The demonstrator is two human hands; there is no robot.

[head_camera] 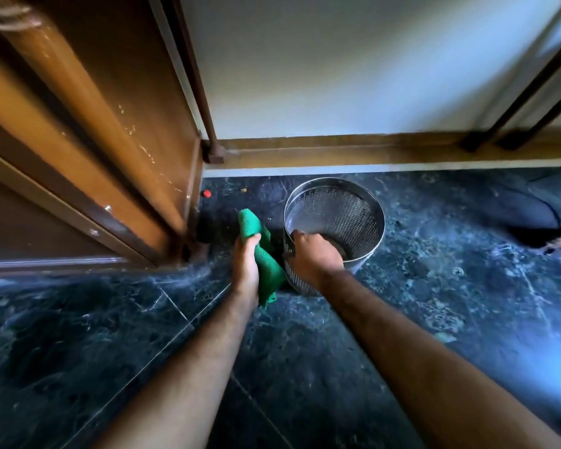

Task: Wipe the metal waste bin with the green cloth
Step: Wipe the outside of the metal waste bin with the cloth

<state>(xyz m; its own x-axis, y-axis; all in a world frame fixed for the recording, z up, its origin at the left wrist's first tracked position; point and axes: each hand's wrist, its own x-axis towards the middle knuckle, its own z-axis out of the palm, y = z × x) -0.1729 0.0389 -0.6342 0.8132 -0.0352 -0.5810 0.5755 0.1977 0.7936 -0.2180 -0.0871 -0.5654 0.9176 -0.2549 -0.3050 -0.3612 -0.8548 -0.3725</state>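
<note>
2 hands share the job: the right hand (314,254) curls its fingers over the near rim of the metal bin (337,222) on the floor beside the door, likely steadying it, while the left hand (246,264) clutches the green cloth (266,273) just beside the bin's wall, ready to wipe.

Both bare forearms reach forward and down, nearly straight. The left hand (247,260) is closed in a fist, the thumb on top, and its grip holds the cloth (263,264). Just beside it, the right hand (314,254) is curled, knuckles up, fingers hooked over the bin (337,215) rim.
</note>
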